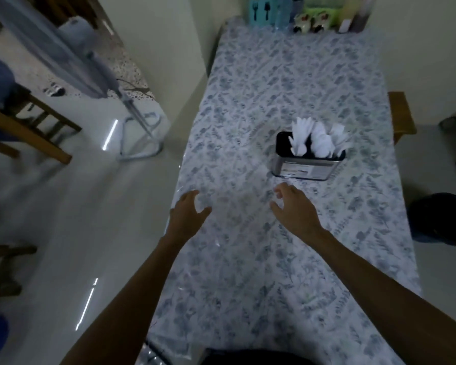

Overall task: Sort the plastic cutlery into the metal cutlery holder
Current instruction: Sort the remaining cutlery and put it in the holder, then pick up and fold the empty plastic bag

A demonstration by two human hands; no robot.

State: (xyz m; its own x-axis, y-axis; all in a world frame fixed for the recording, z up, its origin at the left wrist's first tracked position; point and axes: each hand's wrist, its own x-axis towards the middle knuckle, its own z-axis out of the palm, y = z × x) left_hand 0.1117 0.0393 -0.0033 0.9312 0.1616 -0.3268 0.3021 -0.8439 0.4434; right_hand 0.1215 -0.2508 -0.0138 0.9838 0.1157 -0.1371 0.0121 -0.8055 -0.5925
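Floral table (287,259), metal cutlery holder (307,168), white plastic cutlery (317,139) inside

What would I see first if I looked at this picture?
First, the bunch of white plastic cutlery sticking up out of the shiny metal cutlery holder, which stands on the right half of the long flowery table. Next, two bare arms reaching out from the bottom: the left hand at the table's left edge and the right hand just in front of the holder, both open and empty.
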